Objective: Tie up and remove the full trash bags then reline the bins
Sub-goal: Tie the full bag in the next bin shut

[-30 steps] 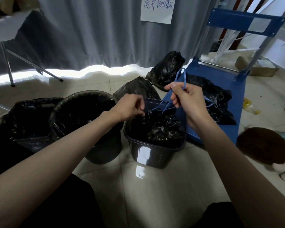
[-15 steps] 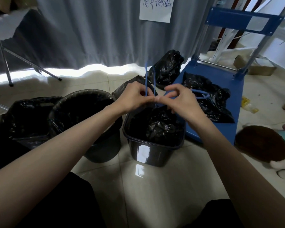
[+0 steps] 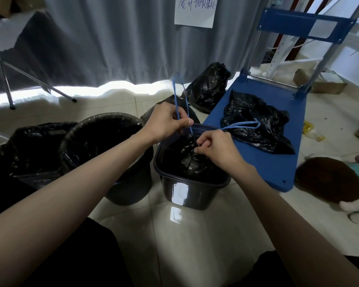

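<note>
Bulging black trash bag [image 3: 192,156] cinched by blue drawstrings [image 3: 179,98].

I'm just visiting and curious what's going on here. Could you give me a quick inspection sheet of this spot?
Surface: tiled floor, glossy.
Job's things: square bin holds a gathered black bag; blue drawstring; lined round bin.
Clutter: tied bag; loose bag on blue cart; plush toy.
Grips: left hand holds a drawstring loop; right hand pinches the other.
Cables: nothing seen.
Surroundings: grey curtain, paper sign.
</note>
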`<action>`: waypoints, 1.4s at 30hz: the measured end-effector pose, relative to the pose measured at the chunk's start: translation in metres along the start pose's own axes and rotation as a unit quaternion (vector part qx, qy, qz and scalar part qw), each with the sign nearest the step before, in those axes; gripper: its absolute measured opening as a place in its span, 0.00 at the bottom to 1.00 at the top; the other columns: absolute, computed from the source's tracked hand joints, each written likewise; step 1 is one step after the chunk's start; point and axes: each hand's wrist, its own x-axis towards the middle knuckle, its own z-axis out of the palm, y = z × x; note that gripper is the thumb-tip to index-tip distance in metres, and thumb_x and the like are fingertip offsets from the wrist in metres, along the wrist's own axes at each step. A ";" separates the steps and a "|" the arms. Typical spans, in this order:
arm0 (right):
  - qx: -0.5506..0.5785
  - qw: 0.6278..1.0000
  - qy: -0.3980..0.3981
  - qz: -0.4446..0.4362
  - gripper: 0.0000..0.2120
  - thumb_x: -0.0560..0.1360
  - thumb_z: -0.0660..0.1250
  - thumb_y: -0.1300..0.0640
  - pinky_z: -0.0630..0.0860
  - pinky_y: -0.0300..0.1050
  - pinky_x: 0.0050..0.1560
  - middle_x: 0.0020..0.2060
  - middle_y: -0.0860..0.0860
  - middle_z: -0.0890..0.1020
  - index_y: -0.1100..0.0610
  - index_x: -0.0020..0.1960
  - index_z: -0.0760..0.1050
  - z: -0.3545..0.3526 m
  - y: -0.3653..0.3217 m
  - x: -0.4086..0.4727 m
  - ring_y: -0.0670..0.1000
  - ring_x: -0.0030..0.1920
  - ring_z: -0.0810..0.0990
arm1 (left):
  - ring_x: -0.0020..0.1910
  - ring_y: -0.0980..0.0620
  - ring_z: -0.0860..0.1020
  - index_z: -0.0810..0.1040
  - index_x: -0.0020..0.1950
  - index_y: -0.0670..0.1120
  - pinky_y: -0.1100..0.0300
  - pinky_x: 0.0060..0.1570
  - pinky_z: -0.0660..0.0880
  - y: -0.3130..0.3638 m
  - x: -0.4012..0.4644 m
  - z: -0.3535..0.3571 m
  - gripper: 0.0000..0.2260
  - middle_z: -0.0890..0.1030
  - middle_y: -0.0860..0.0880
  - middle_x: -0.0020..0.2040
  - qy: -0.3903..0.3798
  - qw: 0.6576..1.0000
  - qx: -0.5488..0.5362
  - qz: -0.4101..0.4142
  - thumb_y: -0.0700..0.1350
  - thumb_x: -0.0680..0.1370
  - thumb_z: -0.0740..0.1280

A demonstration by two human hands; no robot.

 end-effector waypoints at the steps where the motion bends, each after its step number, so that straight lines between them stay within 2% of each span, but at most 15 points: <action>1: 0.014 1.000 0.003 0.002 0.07 0.69 0.78 0.54 0.74 0.40 0.39 0.29 0.45 0.79 0.55 0.41 0.81 -0.003 0.002 0.001 0.42 0.33 0.77 | 0.25 0.60 0.77 0.81 0.35 0.47 0.72 0.27 0.70 0.000 0.000 -0.001 0.08 0.79 0.53 0.25 -0.003 1.000 -0.014 -0.009 0.46 0.73 0.75; 5: 0.086 0.991 0.100 0.010 0.13 0.74 0.72 0.49 0.77 0.40 0.35 0.30 0.52 0.82 0.57 0.37 0.81 -0.023 0.013 0.004 0.46 0.30 0.78 | 0.29 0.54 0.80 0.83 0.37 0.46 0.67 0.29 0.74 0.002 0.003 -0.006 0.06 0.81 0.48 0.29 -0.015 0.998 -0.062 -0.026 0.46 0.72 0.76; 9: 0.098 0.990 0.077 0.071 0.18 0.78 0.67 0.49 0.76 0.39 0.26 0.28 0.53 0.83 0.58 0.35 0.82 -0.032 0.025 0.007 0.46 0.25 0.78 | 0.30 0.56 0.80 0.82 0.38 0.42 0.67 0.30 0.74 0.004 0.002 -0.002 0.06 0.84 0.48 0.34 -0.042 0.995 -0.083 -0.019 0.43 0.71 0.77; 13: 0.132 0.982 0.060 0.122 0.14 0.77 0.69 0.51 0.74 0.38 0.26 0.32 0.54 0.81 0.63 0.44 0.82 -0.026 0.036 0.011 0.48 0.28 0.77 | 0.32 0.55 0.81 0.82 0.41 0.40 0.66 0.35 0.76 0.005 0.002 0.000 0.06 0.84 0.46 0.36 -0.069 0.994 -0.086 -0.021 0.41 0.71 0.77; 16: 0.315 0.940 0.049 0.121 0.11 0.78 0.68 0.57 0.73 0.35 0.28 0.37 0.52 0.79 0.64 0.56 0.79 -0.021 0.037 0.013 0.45 0.31 0.75 | 0.35 0.51 0.82 0.82 0.42 0.41 0.59 0.40 0.80 0.006 0.002 0.001 0.04 0.84 0.43 0.39 -0.073 0.993 -0.092 -0.020 0.40 0.71 0.76; 19: 0.413 0.903 0.051 0.108 0.09 0.79 0.66 0.61 0.74 0.32 0.32 0.43 0.51 0.81 0.62 0.58 0.79 -0.020 0.034 0.018 0.42 0.34 0.74 | 0.36 0.50 0.82 0.83 0.42 0.43 0.60 0.41 0.80 0.008 0.002 0.002 0.03 0.83 0.39 0.39 -0.070 0.993 -0.094 -0.021 0.38 0.72 0.75; 21: 0.420 0.901 0.052 0.097 0.08 0.80 0.65 0.63 0.74 0.32 0.34 0.47 0.50 0.83 0.62 0.54 0.81 -0.019 0.034 0.021 0.41 0.35 0.75 | 0.35 0.51 0.82 0.82 0.43 0.42 0.63 0.39 0.79 0.009 0.002 0.001 0.03 0.83 0.40 0.38 -0.068 0.993 -0.097 -0.024 0.37 0.72 0.74; 24: 0.413 0.905 0.065 0.081 0.08 0.79 0.65 0.63 0.74 0.33 0.35 0.45 0.47 0.85 0.61 0.48 0.83 -0.018 0.034 0.021 0.42 0.36 0.75 | 0.34 0.51 0.82 0.81 0.45 0.39 0.64 0.38 0.78 0.011 0.003 0.001 0.04 0.82 0.44 0.35 -0.070 0.992 -0.107 -0.023 0.33 0.71 0.74; 27: 0.403 0.910 0.077 0.062 0.10 0.80 0.65 0.60 0.77 0.43 0.49 0.49 0.47 0.86 0.63 0.50 0.83 -0.019 0.032 0.020 0.47 0.44 0.78 | 0.34 0.50 0.81 0.81 0.46 0.37 0.61 0.38 0.79 0.014 0.004 0.000 0.07 0.81 0.46 0.33 -0.066 0.991 -0.118 -0.015 0.32 0.70 0.74; 29: 0.419 0.903 0.082 0.043 0.10 0.81 0.64 0.59 0.75 0.44 0.55 0.50 0.50 0.86 0.62 0.51 0.83 -0.022 0.026 0.019 0.47 0.47 0.79 | 0.34 0.49 0.80 0.80 0.48 0.36 0.58 0.40 0.81 0.017 0.005 0.000 0.09 0.82 0.43 0.35 -0.063 0.988 -0.137 -0.012 0.31 0.70 0.74; 31: 0.431 0.899 0.079 0.015 0.10 0.81 0.63 0.60 0.75 0.38 0.51 0.49 0.55 0.85 0.60 0.49 0.83 -0.025 0.019 0.017 0.45 0.45 0.82 | 0.34 0.50 0.81 0.79 0.49 0.37 0.58 0.41 0.80 0.021 0.006 0.000 0.10 0.83 0.43 0.37 -0.060 0.988 -0.143 -0.002 0.30 0.70 0.73; 34: 0.468 0.882 0.060 -0.005 0.07 0.80 0.64 0.64 0.81 0.41 0.48 0.47 0.64 0.82 0.62 0.51 0.81 -0.026 0.009 0.016 0.48 0.37 0.82 | 0.34 0.54 0.81 0.79 0.48 0.41 0.60 0.43 0.79 0.026 0.009 0.002 0.11 0.84 0.46 0.37 -0.050 0.991 -0.126 0.018 0.31 0.69 0.75; 36: 0.476 0.878 0.053 0.002 0.09 0.78 0.66 0.67 0.82 0.41 0.42 0.38 0.60 0.81 0.64 0.58 0.79 -0.026 0.005 0.016 0.47 0.30 0.79 | 0.35 0.54 0.81 0.80 0.47 0.43 0.60 0.43 0.79 0.030 0.011 0.003 0.12 0.84 0.46 0.38 -0.044 0.991 -0.120 0.030 0.32 0.68 0.76; 39: 0.433 0.900 0.052 0.019 0.05 0.75 0.69 0.68 0.74 0.34 0.29 0.34 0.57 0.82 0.65 0.52 0.80 -0.025 0.001 0.014 0.47 0.27 0.78 | 0.35 0.55 0.82 0.80 0.48 0.41 0.60 0.42 0.79 0.037 0.012 0.005 0.12 0.84 0.48 0.37 -0.039 0.992 -0.114 0.050 0.33 0.68 0.77; 42: 0.389 0.921 0.021 0.013 0.03 0.74 0.69 0.68 0.75 0.38 0.35 0.33 0.55 0.84 0.64 0.45 0.82 -0.023 0.000 0.014 0.48 0.28 0.77 | 0.34 0.57 0.82 0.81 0.49 0.41 0.65 0.40 0.76 0.043 0.012 0.006 0.13 0.85 0.47 0.36 -0.039 0.993 -0.091 0.066 0.34 0.67 0.78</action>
